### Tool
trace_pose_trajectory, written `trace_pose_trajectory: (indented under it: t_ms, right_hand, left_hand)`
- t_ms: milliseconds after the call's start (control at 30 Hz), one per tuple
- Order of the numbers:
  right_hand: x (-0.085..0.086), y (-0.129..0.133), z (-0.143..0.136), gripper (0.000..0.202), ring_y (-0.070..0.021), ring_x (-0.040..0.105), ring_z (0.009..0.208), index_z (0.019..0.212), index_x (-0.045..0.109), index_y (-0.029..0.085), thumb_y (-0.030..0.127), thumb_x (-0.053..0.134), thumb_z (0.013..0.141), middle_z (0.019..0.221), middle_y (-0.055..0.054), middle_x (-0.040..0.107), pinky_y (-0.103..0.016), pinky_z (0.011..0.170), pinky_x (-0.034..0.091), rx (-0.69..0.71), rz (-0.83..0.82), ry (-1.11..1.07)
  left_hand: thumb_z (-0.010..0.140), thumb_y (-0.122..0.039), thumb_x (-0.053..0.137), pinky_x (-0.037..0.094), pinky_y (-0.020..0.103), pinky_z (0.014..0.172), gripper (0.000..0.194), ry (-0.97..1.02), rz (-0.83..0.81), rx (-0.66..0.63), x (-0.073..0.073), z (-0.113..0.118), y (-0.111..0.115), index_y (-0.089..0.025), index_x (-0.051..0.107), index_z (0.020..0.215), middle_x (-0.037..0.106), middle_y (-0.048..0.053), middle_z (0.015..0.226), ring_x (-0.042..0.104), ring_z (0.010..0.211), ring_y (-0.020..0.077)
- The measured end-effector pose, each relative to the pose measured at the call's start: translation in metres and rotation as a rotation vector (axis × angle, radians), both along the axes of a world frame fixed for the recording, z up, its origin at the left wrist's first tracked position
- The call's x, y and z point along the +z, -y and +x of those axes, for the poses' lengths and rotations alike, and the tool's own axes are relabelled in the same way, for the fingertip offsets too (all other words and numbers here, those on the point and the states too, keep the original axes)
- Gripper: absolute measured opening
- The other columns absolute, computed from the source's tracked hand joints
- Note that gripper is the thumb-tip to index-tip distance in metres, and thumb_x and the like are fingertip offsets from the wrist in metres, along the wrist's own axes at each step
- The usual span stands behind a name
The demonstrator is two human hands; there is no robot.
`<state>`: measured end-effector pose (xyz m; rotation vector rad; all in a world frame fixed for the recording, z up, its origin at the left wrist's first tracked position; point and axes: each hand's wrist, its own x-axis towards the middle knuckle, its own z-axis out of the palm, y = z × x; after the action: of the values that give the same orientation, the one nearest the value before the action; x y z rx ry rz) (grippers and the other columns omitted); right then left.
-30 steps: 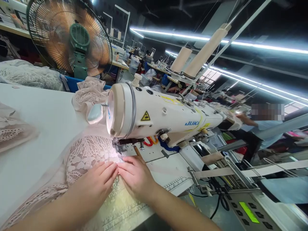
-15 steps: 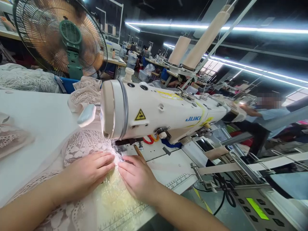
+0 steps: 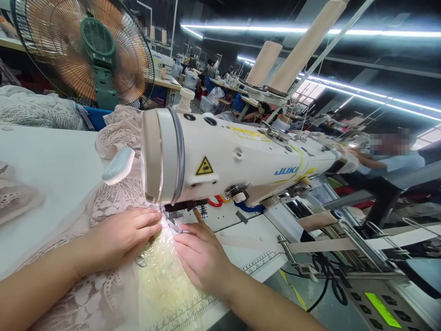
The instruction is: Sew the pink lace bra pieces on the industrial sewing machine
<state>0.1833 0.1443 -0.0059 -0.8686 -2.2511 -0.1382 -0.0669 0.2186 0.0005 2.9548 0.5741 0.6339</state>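
Lace fabric (image 3: 113,207) lies flat under your left hand (image 3: 126,234), fingers together; your right hand (image 3: 200,255) presses flat beside the sewing machine (image 3: 234,161) needle on the surface (image 3: 51,161).

I see my left hand (image 3: 122,234) lying flat, fingers stretched, on the pale pink lace fabric (image 3: 113,202), with its fingertips just short of the presser foot (image 3: 168,219). My right hand (image 3: 201,253) rests palm down just to the right of it, on the table's ruler strip (image 3: 262,264), fingers pointing at the same foot. Between the two hands lies a shiny, crinkled yellowish piece (image 3: 161,271). Directly above my fingertips hangs the white head of the sewing machine (image 3: 223,161). Beyond my left hand stands a fan (image 3: 86,50). Far right of my right hand, another person's arm (image 3: 368,162) reaches over a neighbouring bench.
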Motion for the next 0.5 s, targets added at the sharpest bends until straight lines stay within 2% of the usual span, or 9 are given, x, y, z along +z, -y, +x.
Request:
trace_pose_trajectory:
  t_ms: [267, 500]
  right_hand:
    - [0.0001, 0.0019, 0.0015, 0.021, -0.0215, 0.057, 0.116, 0.102, 0.064, 0.018, 0.012, 0.055, 0.084, 0.101, -0.003, 0.073, -0.037, 0.103, 0.047, -0.005, -0.053, 0.024]
    - [0.0024, 0.0021, 0.0006, 0.020, -0.0227, 0.058, 0.114, 0.101, 0.067, 0.018, 0.013, 0.054, 0.087, 0.101, -0.004, 0.073, -0.038, 0.102, 0.049, 0.004, -0.059, -0.002]
  left_hand:
    - [0.095, -0.014, 0.042, 0.055, 0.038, 0.090, 0.030, -0.003, -0.071, -0.023, 0.0104, 0.0013, -0.0003, -0.019, 0.065, 0.114, 0.068, 0.011, 0.121, 0.063, 0.106, 0.0245]
    - [0.094, -0.014, 0.039, 0.055, 0.040, 0.090, 0.035, -0.009, 0.007, -0.005, 0.0031, -0.0037, -0.0093, -0.019, 0.065, 0.118, 0.070, 0.013, 0.114, 0.066, 0.103, 0.0253]
